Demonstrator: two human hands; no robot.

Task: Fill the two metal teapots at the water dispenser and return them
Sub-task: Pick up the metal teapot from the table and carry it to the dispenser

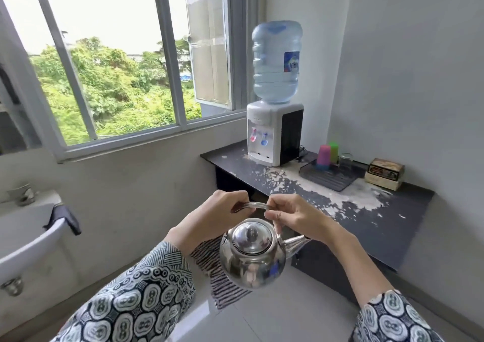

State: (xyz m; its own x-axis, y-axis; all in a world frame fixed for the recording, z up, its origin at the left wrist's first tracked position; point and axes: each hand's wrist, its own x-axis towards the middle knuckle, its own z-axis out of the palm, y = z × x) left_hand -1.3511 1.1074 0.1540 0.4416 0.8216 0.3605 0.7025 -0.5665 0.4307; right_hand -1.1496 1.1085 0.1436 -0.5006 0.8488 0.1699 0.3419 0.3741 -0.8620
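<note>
One shiny metal teapot (251, 256) with its lid on hangs in the air in front of me, spout pointing right. Both hands grip its arched wire handle: my left hand (217, 213) on the left end, my right hand (293, 217) on the right end. The white water dispenser (269, 134) with a blue bottle on top stands at the far end of a dark table (366, 216), well beyond the teapot. It has a red tap and a blue tap. No second teapot is in view.
A black drip tray (330, 178) with pink and green cups and a glass sits right of the dispenser, then a small box (385, 174). A white sink (26, 234) with a dark cloth is at left. A striped mat (222, 276) lies on the tiled floor.
</note>
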